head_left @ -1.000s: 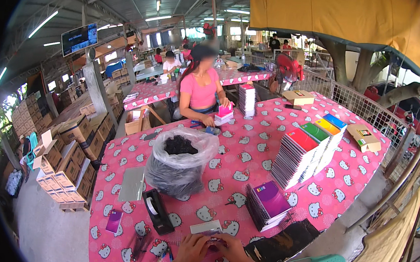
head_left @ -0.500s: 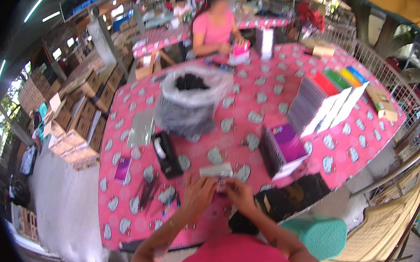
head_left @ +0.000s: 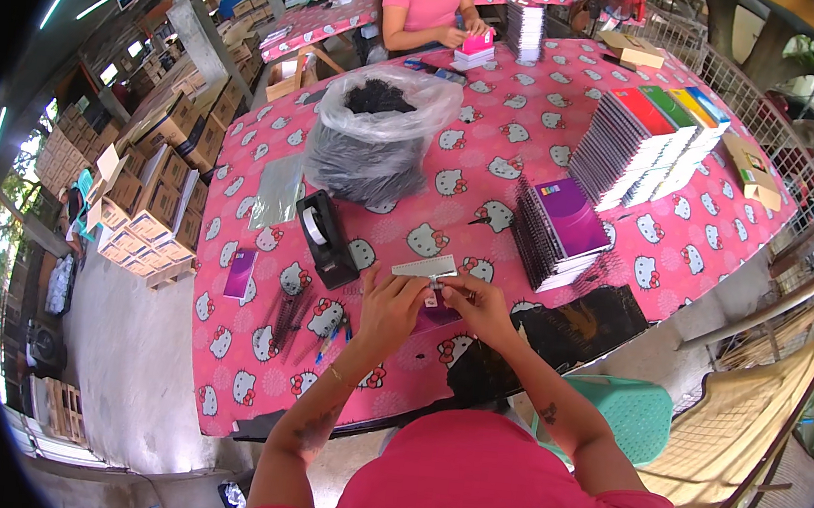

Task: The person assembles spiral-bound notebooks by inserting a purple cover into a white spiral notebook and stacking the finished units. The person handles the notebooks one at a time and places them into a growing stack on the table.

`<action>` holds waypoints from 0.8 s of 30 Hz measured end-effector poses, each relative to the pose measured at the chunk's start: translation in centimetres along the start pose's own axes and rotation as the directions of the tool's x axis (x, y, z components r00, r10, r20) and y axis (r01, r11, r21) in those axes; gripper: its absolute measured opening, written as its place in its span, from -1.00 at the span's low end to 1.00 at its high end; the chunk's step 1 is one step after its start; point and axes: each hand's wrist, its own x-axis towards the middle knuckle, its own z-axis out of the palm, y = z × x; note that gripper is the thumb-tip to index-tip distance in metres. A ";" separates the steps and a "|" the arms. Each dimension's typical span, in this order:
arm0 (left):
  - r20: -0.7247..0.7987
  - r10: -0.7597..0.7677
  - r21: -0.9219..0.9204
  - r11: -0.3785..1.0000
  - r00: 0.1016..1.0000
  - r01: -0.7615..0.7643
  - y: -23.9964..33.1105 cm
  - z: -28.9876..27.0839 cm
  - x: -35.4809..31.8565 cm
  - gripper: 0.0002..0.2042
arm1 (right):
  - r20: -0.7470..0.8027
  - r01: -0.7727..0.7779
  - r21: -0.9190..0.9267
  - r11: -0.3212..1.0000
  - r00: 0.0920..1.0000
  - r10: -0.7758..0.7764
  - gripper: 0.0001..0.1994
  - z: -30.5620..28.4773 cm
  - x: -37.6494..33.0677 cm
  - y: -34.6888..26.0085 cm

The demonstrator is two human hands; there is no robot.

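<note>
My left hand (head_left: pixel 394 309) and my right hand (head_left: pixel 481 311) meet low over the table's front part, their fingertips pinched close together. Between them shows a small whitish piece (head_left: pixel 434 291), too small to name. Under my fingers lies a purple cover (head_left: pixel 436 320), partly hidden by my hands. A white strip with a row of holes along its edge (head_left: pixel 425 266) sticks out just beyond my fingertips; it looks like the edge of notebook sheets. To the left of my left hand stands a black tape dispenser (head_left: pixel 328 242). Black spiral coils (head_left: pixel 289 319) and several pens (head_left: pixel 334 337) lie nearby.
A clear plastic sack of black coils (head_left: pixel 367 154) stands mid-table. Stacks of purple notebooks (head_left: pixel 564 224) and colourful notebooks (head_left: pixel 634 143) are at right. A small purple booklet (head_left: pixel 241 273) lies left, a black mat (head_left: pixel 579 339) right. Across the table a person (head_left: pixel 423 14) handles a pink-topped stack.
My view has tilted downward, so the table sits higher in the picture. My hands remain together at the same spot, with the fingers slightly shifted around the small whitish piece.
</note>
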 end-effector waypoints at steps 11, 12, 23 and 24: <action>0.186 0.067 -0.081 0.995 0.980 -0.052 -0.4 -1.4 0.3 -0.87 | 0.416 0.222 -0.172 0.960 0.899 -0.134 -0.90 -3.8 2.8 -2.2; 0.190 0.103 -0.076 0.993 0.976 -0.090 -0.2 -1.8 0.3 -0.85 | 0.430 0.231 -0.153 0.961 0.891 -0.146 -0.91 -4.0 2.9 -2.9; 0.161 0.340 -0.125 0.938 0.926 -0.323 8.0 -3.1 11.7 -0.78 | -0.161 0.057 -0.538 0.841 0.972 -0.169 -0.77 -8.5 -0.3 -12.0; 0.080 0.336 -0.123 0.937 0.938 -0.326 8.9 -3.4 12.9 -0.77 | -0.143 0.147 -0.556 0.818 0.952 -0.269 -0.70 -10.2 -0.4 -13.2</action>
